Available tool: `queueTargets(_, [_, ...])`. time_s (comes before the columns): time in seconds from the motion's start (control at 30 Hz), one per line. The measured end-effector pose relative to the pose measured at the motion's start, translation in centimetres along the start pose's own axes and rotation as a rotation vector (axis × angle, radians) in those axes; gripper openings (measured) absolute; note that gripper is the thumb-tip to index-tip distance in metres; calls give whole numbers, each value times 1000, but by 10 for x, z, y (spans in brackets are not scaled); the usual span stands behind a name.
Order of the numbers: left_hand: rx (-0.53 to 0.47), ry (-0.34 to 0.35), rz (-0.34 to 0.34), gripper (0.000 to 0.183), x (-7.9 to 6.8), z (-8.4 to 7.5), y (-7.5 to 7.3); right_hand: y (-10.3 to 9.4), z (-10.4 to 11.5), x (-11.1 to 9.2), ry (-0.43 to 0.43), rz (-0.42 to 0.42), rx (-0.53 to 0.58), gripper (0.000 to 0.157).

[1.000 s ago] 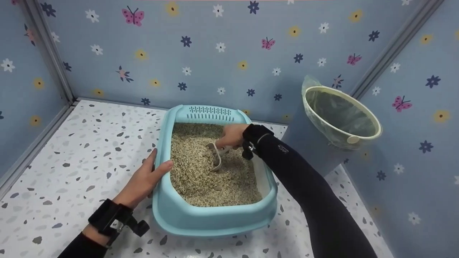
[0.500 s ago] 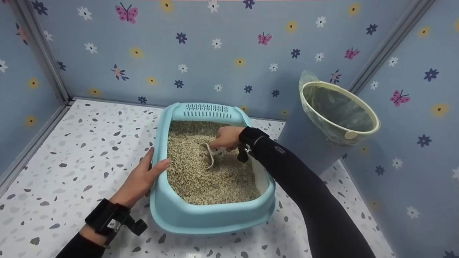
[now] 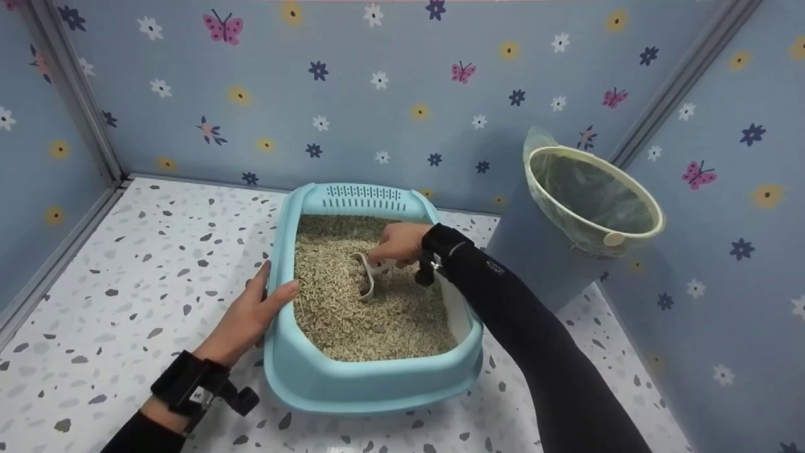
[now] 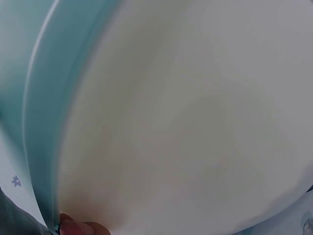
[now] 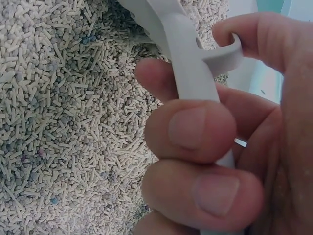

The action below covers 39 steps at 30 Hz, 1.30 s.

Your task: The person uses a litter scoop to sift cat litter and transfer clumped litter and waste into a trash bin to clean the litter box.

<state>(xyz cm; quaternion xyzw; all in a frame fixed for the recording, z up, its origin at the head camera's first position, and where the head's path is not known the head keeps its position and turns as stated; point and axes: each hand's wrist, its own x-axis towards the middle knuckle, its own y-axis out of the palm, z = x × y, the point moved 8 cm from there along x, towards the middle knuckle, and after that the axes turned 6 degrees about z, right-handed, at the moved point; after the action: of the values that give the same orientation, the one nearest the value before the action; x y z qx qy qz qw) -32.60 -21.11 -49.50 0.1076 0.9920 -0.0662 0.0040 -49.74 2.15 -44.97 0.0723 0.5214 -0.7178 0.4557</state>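
Note:
A light blue litter box point(image 3: 371, 380) stands on the floor, holding pellet litter point(image 3: 339, 314). My left hand point(image 3: 248, 314) grips its left rim, thumb over the edge and fingers down the outside. In the left wrist view, a fingertip point(image 4: 80, 227) shows at the bottom, against the box's pale surface. Inside the box, my right hand point(image 3: 399, 242) holds a white litter scoop point(image 3: 368, 283) whose head is partly sunk in the litter. The right wrist view shows fingers curled round the scoop's handle point(image 5: 193, 78), with the thumb by a small hook on it.
Right of the box stands a bin point(image 3: 547, 258) with a cream rim ring point(image 3: 629, 177) and a translucent bag liner point(image 3: 569, 233). Blue flowered walls point(image 3: 377, 107) enclose the back and both sides. The floor point(image 3: 126, 277) is white with grey speckles.
The right hand and the scoop have shifted slightly left through the litter. The left hand keeps its hold on the rim. The head view has moved a little.

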Motion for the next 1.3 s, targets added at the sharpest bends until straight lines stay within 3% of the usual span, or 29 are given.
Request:
queueTargets(0.33, [25, -63, -8, 96, 1, 2, 2, 1, -5, -1, 4, 9, 9, 49])
queueTargets(0.97, [-3, -65, 0, 98, -1, 5, -1, 5, -1, 3, 7, 6, -69, 44])
queueTargets(1.3, [-7, -68, -5, 95, 0, 4, -1, 3, 1, -1, -14, 5, -16, 45])
